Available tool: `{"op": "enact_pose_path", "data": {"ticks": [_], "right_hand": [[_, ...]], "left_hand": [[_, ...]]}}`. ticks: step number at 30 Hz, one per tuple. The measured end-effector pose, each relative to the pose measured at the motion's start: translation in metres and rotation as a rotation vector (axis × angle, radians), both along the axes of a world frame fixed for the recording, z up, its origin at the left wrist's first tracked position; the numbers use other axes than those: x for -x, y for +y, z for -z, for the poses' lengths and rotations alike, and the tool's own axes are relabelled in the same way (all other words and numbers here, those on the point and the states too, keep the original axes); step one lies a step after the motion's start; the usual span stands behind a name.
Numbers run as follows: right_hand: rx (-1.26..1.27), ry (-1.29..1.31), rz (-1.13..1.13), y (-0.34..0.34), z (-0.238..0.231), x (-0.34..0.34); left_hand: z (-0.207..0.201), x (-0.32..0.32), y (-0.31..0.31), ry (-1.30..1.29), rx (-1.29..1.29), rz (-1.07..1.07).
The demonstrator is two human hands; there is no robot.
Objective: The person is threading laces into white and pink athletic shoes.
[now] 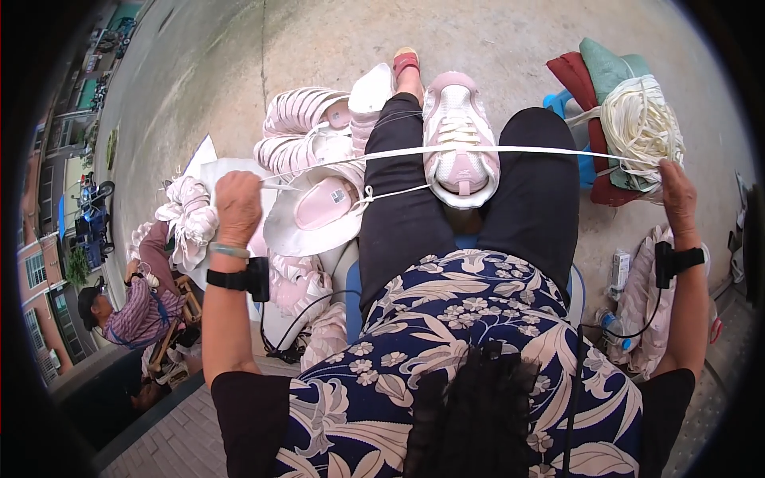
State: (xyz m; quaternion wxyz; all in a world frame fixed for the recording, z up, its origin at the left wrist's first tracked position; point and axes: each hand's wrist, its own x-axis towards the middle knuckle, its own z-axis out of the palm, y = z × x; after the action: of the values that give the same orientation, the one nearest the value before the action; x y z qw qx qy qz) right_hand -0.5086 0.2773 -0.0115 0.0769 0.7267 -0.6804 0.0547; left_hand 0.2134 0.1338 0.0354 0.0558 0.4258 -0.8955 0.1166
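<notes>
A white shoelace (546, 149) is pulled taut across my thighs, over a pink and white sneaker (458, 171) that sits between my knees. My left hand (238, 205) is closed on the lace's left end, while my right hand (679, 195) grips it at the far side, beside a cream bundle of laces (640, 123). The sneaker's tongue area is laced with white cord. A thinner strand runs leftward from the shoe to a small knot (367, 196) at a white sheet-edged shoe upper (319, 209) with a pink inside.
Stacked pink and white shoe uppers (299, 115) lie left of my legs, with more piled at the right (641, 303). Green and red cloths (610, 60) rest on a blue stool (586, 167) under the lace bundle. Another person (131, 319) sits at the far left.
</notes>
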Motion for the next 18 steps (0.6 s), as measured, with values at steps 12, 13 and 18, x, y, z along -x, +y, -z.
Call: {"op": "enact_pose_path", "data": {"ticks": [12,13,18], "right_hand": [[0.029,-0.703,0.421,-0.038,0.003,0.007],[-0.119,-0.983,0.477,-0.033,0.018,-0.016],[-0.442,-1.255,0.148,-0.040,0.005,-0.197]], "left_hand": [[-0.002,-0.070,-0.034,0.236,-0.202,-0.590],[0.006,-0.016,-0.028,0.466,-0.523,-0.720],[0.042,0.116,0.022,0.676,-1.326,-0.647]]}}
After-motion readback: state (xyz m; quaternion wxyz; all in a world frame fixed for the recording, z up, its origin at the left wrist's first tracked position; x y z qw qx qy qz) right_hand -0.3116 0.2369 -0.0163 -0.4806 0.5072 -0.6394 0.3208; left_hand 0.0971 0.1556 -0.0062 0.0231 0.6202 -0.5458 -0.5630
